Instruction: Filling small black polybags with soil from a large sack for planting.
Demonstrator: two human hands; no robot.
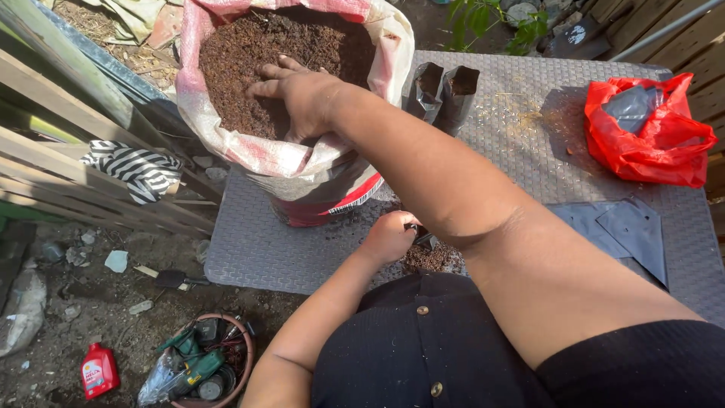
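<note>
— Outdoors, head view: where are the hands?
— Right hand point(302, 94) lies spread, fingers apart, on loose brown soil point(257, 53) inside the woven sack point(264, 155); left hand point(389, 236) is clamped on a small black grow bag point(424, 240) over the grey mat point(264, 249).
— Handling?
— Crumbly, light; best scooped. The bag looks floppy, held at its rim.

My right hand point(302, 94) lies inside the sack point(226, 140); its rolled rim walls the soil on all sides, entry from above only; two filled black grow bags point(444, 91) stand just beside the sack toward the mat's point(249, 249) far edge; the red plastic bag point(649, 132) blocks the far right corner; flat black bags point(627, 230) lie along the right edge; the mat's near left corner lies open.
</note>
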